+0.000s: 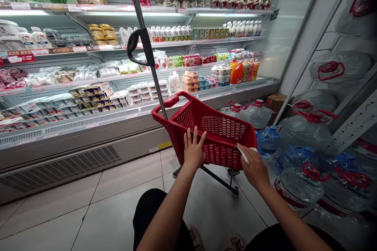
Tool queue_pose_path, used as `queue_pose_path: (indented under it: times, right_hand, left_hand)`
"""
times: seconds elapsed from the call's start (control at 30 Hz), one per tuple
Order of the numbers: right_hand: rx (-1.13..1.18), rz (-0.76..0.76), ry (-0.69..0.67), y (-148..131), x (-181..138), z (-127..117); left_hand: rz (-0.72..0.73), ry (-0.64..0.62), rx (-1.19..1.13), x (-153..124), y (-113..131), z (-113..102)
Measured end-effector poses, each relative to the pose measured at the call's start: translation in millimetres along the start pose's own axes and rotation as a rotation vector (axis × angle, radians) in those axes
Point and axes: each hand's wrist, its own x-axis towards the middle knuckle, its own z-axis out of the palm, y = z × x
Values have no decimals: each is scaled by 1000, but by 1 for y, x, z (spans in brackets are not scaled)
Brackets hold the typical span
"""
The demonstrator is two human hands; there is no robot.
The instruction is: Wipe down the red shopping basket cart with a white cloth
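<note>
A small red plastic shopping cart stands in front of me on the floor, its basket looking empty. My left hand is at the near side of the basket, fingers spread, with nothing in it; whether the palm touches the plastic I cannot tell. Near the basket's right corner, my right hand has its fingers closed on a thin white cloth, possibly a tissue, close against the rim. From the cart's left end rises a dark pole with a black loop handle.
An open chiller with shelves of yogurt cups, bottles and packs runs along the back. Large water bottles with red handles crowd the floor and a rack on the right. Light tiles cover the floor by my feet.
</note>
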Motion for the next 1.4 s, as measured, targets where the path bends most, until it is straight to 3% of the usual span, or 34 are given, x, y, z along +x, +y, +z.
queue_pose_path:
  times: [0.27, 0.53, 0.7, 0.8, 0.87, 0.93, 1.03, 1.17, 1.27, 1.4]
  right_hand:
    - [-73, -165, -29, -54, -29, -7]
    - [-103, -325, -144, -103, -47, -7]
    - [-122, -424, -199, -72, -58, -17]
    - [-143, -366, -162, -39, -58, -23]
    - [-148, -295, -124, -27, -55, -22]
    - [-142, -250, -105, -32, -52, -16]
    - [-112, -261, -115, -59, -52, -1]
    - [-84, -352, -188, -78, -51, 6]
    - [-110, -388, -219, -46, -42, -1]
    - [-169, -288, -114, 11, -28, -10]
  left_hand:
    - [-96, -19, -55, 5, -8, -3]
    - [-181, -79, -95, -4, 15, 12]
    - [-169, -113, -66, -3, -4, 2]
    - [-162, -131, -45, -1, -7, -3]
    - [-129, -118, -36, -6, 6, 1]
    - [-60, -83, -37, -15, 27, 10]
    - [28, -9, -31, -31, 54, 23]
    - [61, 39, -13, -41, 55, 24]
    - [74, 24, -6, -40, 39, 17]
    - [53, -4, 6, -37, 19, 10]
